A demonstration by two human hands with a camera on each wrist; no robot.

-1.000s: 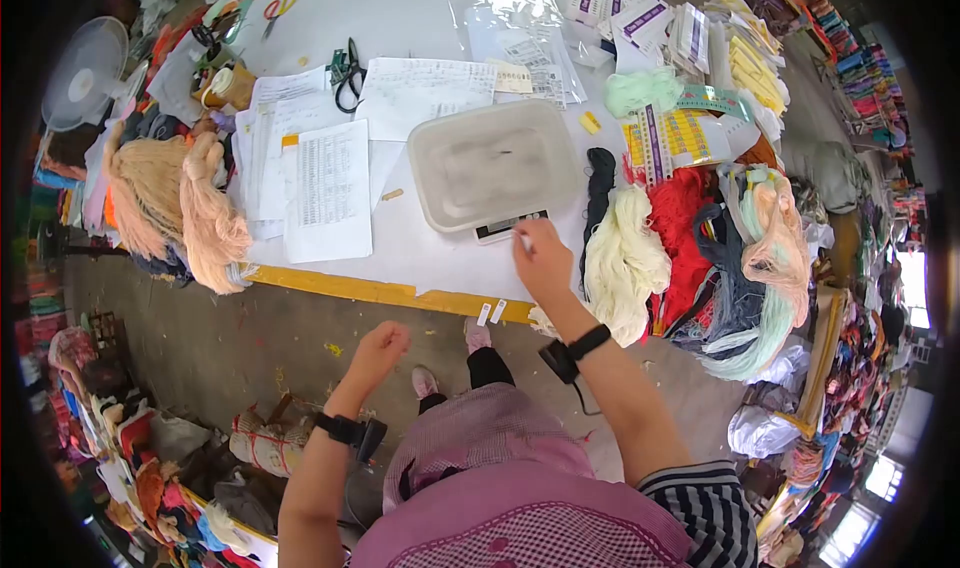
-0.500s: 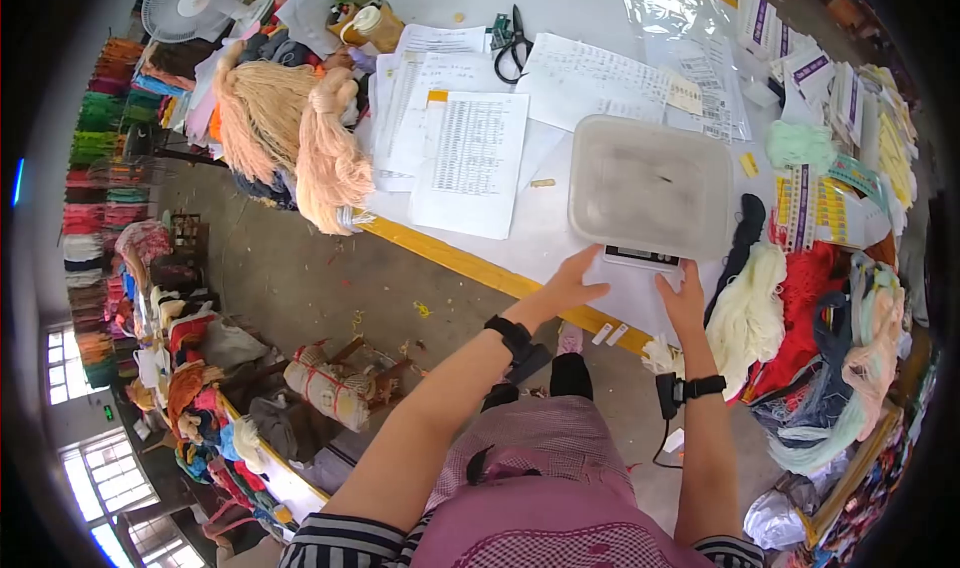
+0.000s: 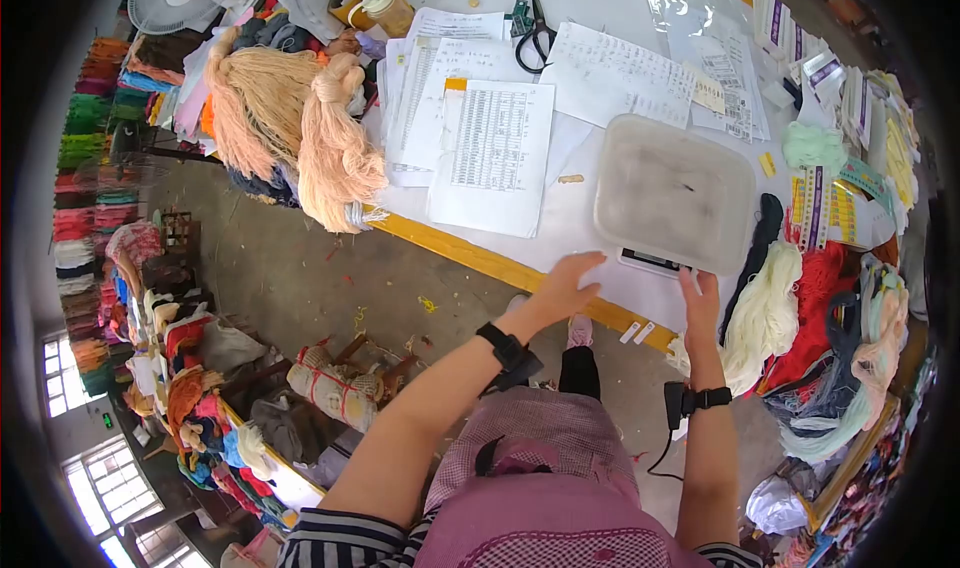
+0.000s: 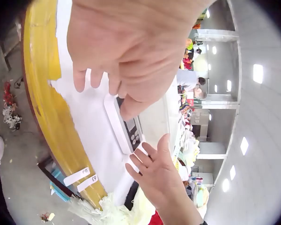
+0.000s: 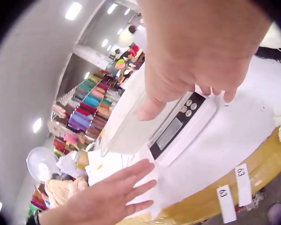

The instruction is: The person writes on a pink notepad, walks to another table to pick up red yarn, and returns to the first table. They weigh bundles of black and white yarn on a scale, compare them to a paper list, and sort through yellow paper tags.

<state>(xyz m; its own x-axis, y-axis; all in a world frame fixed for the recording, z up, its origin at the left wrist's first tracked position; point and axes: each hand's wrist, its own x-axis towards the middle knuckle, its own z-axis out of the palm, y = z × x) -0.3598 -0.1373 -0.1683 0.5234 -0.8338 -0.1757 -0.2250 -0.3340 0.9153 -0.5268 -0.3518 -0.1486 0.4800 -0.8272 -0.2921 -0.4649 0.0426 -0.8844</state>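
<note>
A digital scale with a small display and several round buttons lies near the table's front edge. On it sits a translucent plastic tub, with only a small dark mark visible inside. My left hand is just off the scale's left end, fingers straight and spread, holding nothing. At the other end is my right hand, its fingers extended upright with the fingertips right by the scale's corner. In the left wrist view, the right palm faces the scale's button end.
Printed sheets and black scissors lie left of and behind the tub. Cream yarn and red yarn are heaped on the right, peach yarn skeins on the left. Two white tags hang over the yellow table edge.
My left hand has come up from beside my body to the scale's left end. My right hand has shifted to its right end. The head view has swung left.
</note>
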